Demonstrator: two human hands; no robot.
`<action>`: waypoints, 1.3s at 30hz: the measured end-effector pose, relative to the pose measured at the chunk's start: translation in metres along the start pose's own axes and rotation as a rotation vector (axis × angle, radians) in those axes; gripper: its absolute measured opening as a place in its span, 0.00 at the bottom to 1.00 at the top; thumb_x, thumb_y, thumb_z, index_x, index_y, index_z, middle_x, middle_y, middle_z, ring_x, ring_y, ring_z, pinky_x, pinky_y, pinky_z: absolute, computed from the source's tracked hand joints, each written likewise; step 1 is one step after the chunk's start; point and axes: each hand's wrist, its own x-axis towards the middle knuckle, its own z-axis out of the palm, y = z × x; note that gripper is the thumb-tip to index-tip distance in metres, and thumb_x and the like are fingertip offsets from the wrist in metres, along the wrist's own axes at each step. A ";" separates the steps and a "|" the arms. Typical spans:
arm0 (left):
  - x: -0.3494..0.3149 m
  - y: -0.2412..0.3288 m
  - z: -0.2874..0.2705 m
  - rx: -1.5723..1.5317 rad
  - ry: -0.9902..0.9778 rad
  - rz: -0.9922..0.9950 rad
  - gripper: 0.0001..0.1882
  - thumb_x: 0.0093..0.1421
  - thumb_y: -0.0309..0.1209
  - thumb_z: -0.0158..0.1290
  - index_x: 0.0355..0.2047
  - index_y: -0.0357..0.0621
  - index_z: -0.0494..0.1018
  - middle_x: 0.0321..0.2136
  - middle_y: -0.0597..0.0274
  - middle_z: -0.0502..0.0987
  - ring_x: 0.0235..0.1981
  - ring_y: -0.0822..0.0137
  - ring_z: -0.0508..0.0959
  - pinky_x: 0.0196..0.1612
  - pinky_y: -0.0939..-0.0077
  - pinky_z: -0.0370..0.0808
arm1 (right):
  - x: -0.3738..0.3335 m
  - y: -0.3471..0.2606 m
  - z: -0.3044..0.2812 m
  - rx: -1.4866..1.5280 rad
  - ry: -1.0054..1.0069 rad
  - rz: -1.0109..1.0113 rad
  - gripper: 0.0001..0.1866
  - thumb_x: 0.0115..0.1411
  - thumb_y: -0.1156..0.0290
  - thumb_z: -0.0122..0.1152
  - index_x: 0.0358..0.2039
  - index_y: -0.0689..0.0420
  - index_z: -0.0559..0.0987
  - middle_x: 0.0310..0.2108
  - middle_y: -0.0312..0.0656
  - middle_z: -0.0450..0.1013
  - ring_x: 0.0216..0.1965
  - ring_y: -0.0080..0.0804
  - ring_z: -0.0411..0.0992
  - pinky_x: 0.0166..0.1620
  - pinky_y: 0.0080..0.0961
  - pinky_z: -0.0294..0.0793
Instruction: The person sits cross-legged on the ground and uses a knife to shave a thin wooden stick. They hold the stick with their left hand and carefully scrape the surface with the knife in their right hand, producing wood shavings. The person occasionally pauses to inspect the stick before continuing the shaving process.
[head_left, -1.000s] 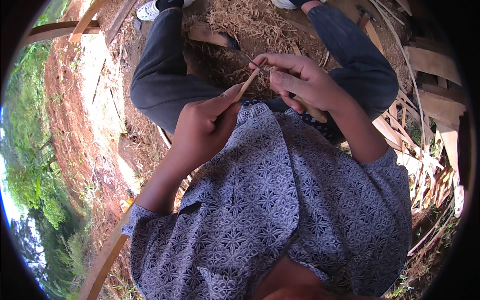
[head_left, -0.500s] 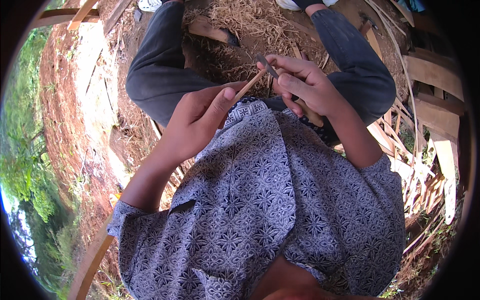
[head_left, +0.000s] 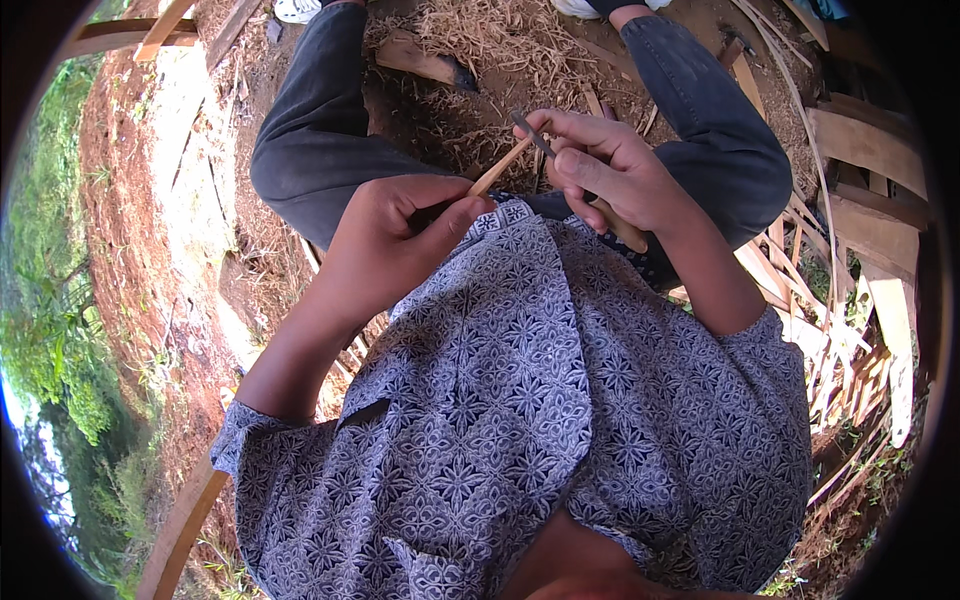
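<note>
My left hand (head_left: 415,225) is closed around a thin wooden stick (head_left: 500,168), thumb along its near side. The stick slants up and right to a narrow end. In my right hand (head_left: 612,170) is a knife with a dark blade (head_left: 530,132) and a pale wooden handle (head_left: 627,232); the fingers wrap it, index finger stretched toward the blade's tip. Blade and stick end meet between my hands, above my lap. The part of the stick inside my left fist is hidden.
Shavings (head_left: 500,40) litter the dirt between my bent legs. A wood chunk with a dark end (head_left: 425,62) lies among them. Boards (head_left: 865,150) and split wood strips (head_left: 840,350) are piled at the right. A curved plank (head_left: 185,525) stands at the lower left.
My left hand has rolled, and its thumb has shifted toward the stick's tip, so less of the stick shows. The knife in my right hand has barely moved.
</note>
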 end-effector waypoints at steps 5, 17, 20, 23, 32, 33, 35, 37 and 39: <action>0.001 0.006 0.004 0.467 0.155 0.259 0.09 0.64 0.28 0.61 0.42 0.38 0.83 0.22 0.65 0.78 0.22 0.74 0.75 0.26 0.76 0.69 | 0.001 0.001 0.000 0.018 0.009 -0.005 0.21 0.74 0.70 0.48 0.64 0.65 0.69 0.21 0.28 0.65 0.13 0.11 0.65 0.17 0.11 0.66; -0.001 0.004 0.010 0.583 0.257 0.374 0.09 0.66 0.35 0.59 0.41 0.43 0.81 0.19 0.65 0.72 0.17 0.72 0.73 0.22 0.77 0.67 | 0.000 -0.007 0.004 0.019 0.034 0.005 0.20 0.75 0.70 0.47 0.63 0.65 0.71 0.22 0.29 0.67 0.14 0.12 0.65 0.17 0.11 0.65; -0.004 0.008 -0.002 -0.168 -0.016 -0.160 0.17 0.73 0.40 0.51 0.45 0.39 0.81 0.21 0.73 0.72 0.15 0.79 0.67 0.20 0.77 0.63 | 0.002 -0.006 0.001 0.020 0.000 -0.048 0.20 0.74 0.71 0.47 0.63 0.65 0.70 0.22 0.30 0.67 0.14 0.12 0.65 0.18 0.10 0.65; -0.003 0.010 -0.003 -0.316 -0.107 -0.187 0.23 0.76 0.43 0.47 0.46 0.34 0.81 0.19 0.73 0.70 0.18 0.82 0.64 0.22 0.82 0.61 | 0.002 -0.001 -0.003 0.023 -0.053 -0.129 0.20 0.73 0.72 0.49 0.62 0.67 0.70 0.21 0.30 0.68 0.14 0.11 0.65 0.18 0.10 0.66; -0.004 0.009 0.001 -0.120 0.002 -0.039 0.15 0.72 0.35 0.54 0.44 0.36 0.83 0.23 0.69 0.78 0.23 0.82 0.72 0.25 0.85 0.65 | -0.002 0.000 -0.002 -0.037 0.010 -0.118 0.21 0.73 0.69 0.52 0.61 0.67 0.71 0.19 0.29 0.68 0.14 0.11 0.66 0.18 0.10 0.66; -0.004 0.008 0.003 -0.062 0.026 -0.004 0.15 0.72 0.35 0.54 0.44 0.36 0.83 0.23 0.71 0.78 0.21 0.84 0.70 0.23 0.87 0.64 | -0.002 0.000 -0.002 -0.032 0.013 -0.110 0.21 0.74 0.69 0.52 0.62 0.67 0.71 0.19 0.29 0.68 0.14 0.11 0.66 0.18 0.10 0.66; -0.003 0.000 0.005 0.008 0.079 0.076 0.12 0.70 0.32 0.55 0.43 0.34 0.83 0.22 0.69 0.78 0.22 0.81 0.73 0.24 0.84 0.66 | -0.002 0.001 -0.001 -0.023 0.023 -0.092 0.21 0.74 0.68 0.52 0.62 0.65 0.72 0.19 0.28 0.68 0.14 0.10 0.66 0.18 0.10 0.66; -0.002 -0.001 0.006 0.136 0.112 0.155 0.10 0.69 0.29 0.57 0.43 0.34 0.83 0.22 0.67 0.78 0.22 0.79 0.74 0.25 0.81 0.68 | -0.003 0.004 -0.001 -0.043 0.026 -0.100 0.20 0.74 0.68 0.52 0.62 0.64 0.72 0.18 0.28 0.68 0.14 0.10 0.65 0.18 0.10 0.66; -0.002 0.008 0.004 0.323 0.127 0.230 0.09 0.67 0.26 0.58 0.42 0.33 0.83 0.21 0.65 0.78 0.22 0.76 0.76 0.26 0.78 0.69 | -0.004 0.006 -0.002 -0.062 0.016 -0.110 0.21 0.74 0.67 0.51 0.63 0.65 0.71 0.20 0.29 0.67 0.14 0.11 0.65 0.18 0.11 0.66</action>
